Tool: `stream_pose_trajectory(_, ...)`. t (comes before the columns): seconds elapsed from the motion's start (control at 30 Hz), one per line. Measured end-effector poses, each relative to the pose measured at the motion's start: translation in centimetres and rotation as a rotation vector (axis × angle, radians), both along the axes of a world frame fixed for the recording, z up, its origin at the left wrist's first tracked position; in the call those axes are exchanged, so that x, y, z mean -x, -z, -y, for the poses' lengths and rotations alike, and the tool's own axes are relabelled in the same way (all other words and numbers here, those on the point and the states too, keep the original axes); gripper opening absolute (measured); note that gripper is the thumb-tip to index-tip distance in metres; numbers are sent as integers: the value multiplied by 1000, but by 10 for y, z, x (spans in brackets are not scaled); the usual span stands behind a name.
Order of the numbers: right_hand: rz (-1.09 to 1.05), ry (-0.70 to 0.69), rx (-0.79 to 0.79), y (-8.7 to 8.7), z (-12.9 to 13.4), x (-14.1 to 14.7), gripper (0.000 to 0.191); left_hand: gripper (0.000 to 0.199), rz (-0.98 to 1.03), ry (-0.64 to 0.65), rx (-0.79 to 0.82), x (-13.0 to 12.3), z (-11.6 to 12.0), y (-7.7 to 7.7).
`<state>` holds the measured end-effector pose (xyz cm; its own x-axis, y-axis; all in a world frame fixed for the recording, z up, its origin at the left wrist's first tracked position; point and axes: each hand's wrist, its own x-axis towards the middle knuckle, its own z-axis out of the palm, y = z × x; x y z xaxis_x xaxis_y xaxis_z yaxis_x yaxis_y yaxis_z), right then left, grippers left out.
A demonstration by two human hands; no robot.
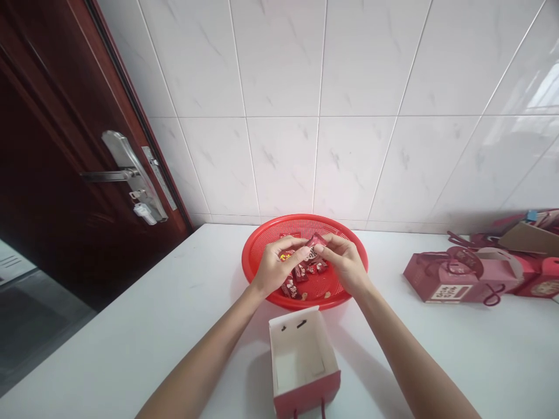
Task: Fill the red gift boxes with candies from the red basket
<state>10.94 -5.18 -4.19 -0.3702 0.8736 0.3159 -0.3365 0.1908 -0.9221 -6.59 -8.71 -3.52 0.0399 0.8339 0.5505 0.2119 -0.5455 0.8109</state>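
Over a red plastic basket [251, 256], my left hand [282, 259] and my right hand [345, 262] pinch one small red wrapped candy [315, 241] between thumbs and fingers. Both hands are closed on it, one at each end. Down in the basket lie several more red wrapped candies [300, 272] with white and yellow print, partly hidden by my left hand. A few small tan pieces [327, 295] rest near the basket's front. In front of the basket stands an open gift box [301, 349], red outside and white inside, with a dark cord at its near side.
On the right of the white table [209, 279] lies a closed red gift box [463, 279] with a cord. Behind it are more red boxes [541, 276] and cardboard pieces. A tiled wall [283, 163] borders the back; a dark wooden door [56, 116] stands at left.
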Motion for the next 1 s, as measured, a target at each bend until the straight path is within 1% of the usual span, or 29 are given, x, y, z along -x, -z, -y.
stream_pose_trajectory(0.1, 27, 10, -24, -1, 1, -1, 31, 21, 11, 34, 27, 1, -1, 1)
stream_pose_trajectory(0.3, 3, -3, -53, 0, 1, -1, 28, 25, -3, 42, 33, 3, -2, 0)
stream_pose_trajectory(0.47, 7, -10, -50, -1, 2, 0, 29, 27, 29, 49, 55, 3, -1, -1)
stream_pose_trajectory(0.53, 6, 1, -41, -2, 4, 1, 30, 28, 75, 49, 82, 2, -1, 0)
stream_pose_trajectory(0.67, 55, 7, -31, -5, 8, 4, 34, 32, 235, 42, 167, 1, -1, 0)
stream_pose_trajectory(0.73, 65, 11, -25, -4, 8, 5, 36, 30, 285, 50, 201, 0, -1, 0)
stream_pose_trajectory(0.8, 38, 39, -14, -3, 7, 5, 34, 23, 263, 75, 232, 0, -1, -1)
stream_pose_trajectory(0.87, 8, 73, 7, -1, 5, 4, 32, 18, 196, 108, 261, -1, -1, -1)
stream_pose_trajectory(0.93, -1, 92, 28, 0, 4, 3, 32, 19, 160, 128, 285, -1, -1, -1)
stream_pose_trajectory(1.0, 15, 91, 47, 0, 4, 2, 33, 22, 203, 131, 299, -2, -1, -1)
